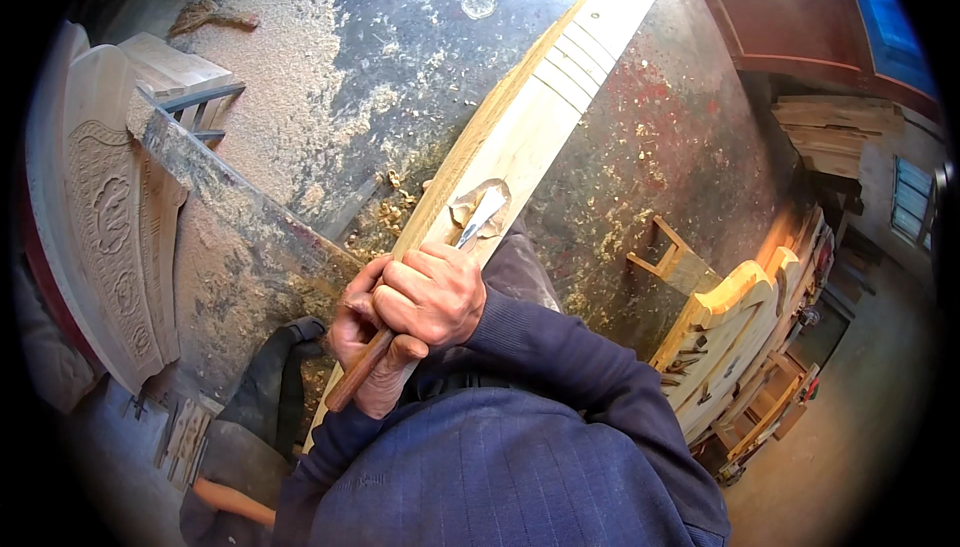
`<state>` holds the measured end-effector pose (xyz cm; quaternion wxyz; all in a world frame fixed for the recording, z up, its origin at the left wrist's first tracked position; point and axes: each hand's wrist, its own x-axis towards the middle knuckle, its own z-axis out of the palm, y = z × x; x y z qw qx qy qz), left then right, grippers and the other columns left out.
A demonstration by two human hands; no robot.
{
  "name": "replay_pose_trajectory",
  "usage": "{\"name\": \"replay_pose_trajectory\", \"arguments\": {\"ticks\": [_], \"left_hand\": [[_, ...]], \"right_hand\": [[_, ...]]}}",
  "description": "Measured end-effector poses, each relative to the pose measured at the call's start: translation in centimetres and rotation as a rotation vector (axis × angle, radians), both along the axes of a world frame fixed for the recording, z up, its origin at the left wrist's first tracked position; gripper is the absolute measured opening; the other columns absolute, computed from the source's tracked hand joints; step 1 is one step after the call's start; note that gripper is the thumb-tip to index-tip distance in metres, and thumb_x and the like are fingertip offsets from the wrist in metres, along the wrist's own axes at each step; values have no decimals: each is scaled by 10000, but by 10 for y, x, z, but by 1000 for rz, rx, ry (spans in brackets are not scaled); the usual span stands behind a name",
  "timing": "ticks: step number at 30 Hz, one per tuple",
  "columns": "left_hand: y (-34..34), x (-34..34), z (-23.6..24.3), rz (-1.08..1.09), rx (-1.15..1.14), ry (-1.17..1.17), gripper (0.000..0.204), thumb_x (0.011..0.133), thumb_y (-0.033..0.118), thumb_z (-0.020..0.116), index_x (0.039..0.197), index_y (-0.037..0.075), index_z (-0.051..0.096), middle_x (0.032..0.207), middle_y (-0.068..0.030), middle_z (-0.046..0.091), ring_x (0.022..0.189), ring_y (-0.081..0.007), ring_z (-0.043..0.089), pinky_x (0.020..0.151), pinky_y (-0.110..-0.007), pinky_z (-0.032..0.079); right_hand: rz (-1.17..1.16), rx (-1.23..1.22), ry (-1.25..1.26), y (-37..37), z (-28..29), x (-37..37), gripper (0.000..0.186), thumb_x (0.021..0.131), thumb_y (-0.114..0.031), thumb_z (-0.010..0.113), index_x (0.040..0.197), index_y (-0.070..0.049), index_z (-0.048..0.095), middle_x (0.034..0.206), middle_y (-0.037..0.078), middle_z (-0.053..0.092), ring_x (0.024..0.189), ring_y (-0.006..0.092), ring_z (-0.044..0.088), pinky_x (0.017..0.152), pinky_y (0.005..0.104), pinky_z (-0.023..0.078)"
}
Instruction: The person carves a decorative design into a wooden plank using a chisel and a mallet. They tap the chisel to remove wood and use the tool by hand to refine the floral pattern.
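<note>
Both my hands are closed around a gouge with a brown wooden handle (362, 372). My right hand (432, 292) wraps over it nearer the blade, partly overlapping my left hand (362, 332), which grips the handle beside it. The bright metal blade (484, 217) points away from me and meets a shallow carved hollow in a long pale wooden beam (540, 117). The beam runs from below my hands up to the far right. Dark pencil-like lines cross its far end. My hands hide the middle of the gouge.
Wood shavings (395, 212) and sawdust (270, 57) cover the floor at left. A carved wooden panel (110, 207) and a dusty plank (235, 192) stand left. Another person's arm (235, 502) shows lower left. At right are a small stool (680, 262) and a bench with several tools (705, 357).
</note>
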<state>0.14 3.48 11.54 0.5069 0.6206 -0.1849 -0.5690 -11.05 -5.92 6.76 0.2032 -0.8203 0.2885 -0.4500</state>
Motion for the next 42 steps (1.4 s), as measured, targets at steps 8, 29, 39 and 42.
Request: {"name": "replay_pose_trajectory", "arguments": {"ticks": [8,29,39,42], "left_hand": [[0,4,-8,-49,-49,-29,1108,619,686,1009,1369,-37,632,1448,-102,622,1276,-141,584,1154,-364,456],[-12,1,0,-79,28,-6,1288,611,693,1003,1550,-60,542,1257,17,614,1081,-64,566,1020,-265,478],[-10,3,0,-98,27,20,1344,623,661,1007,1613,-63,460,1273,-8,619,1147,-97,582,1115,-319,467],[-2,5,-3,-111,15,34,1340,618,636,1019,1615,-61,457,1350,-43,616,1217,-123,588,1152,-339,462]], "right_hand": [[0,-14,27,-1,-2,-1,254,585,-242,675,720,-110,506,713,11,461,551,151,494,494,325,368],[17,-29,105,-1,-10,-9,205,682,-232,691,767,-97,562,745,28,513,632,176,563,546,332,415],[11,-58,53,-1,-11,-6,181,684,-209,702,743,-108,564,716,16,482,588,164,525,523,326,385],[11,-61,65,2,-12,-11,170,703,-202,735,779,-100,622,732,18,515,590,154,550,521,315,391]]}}
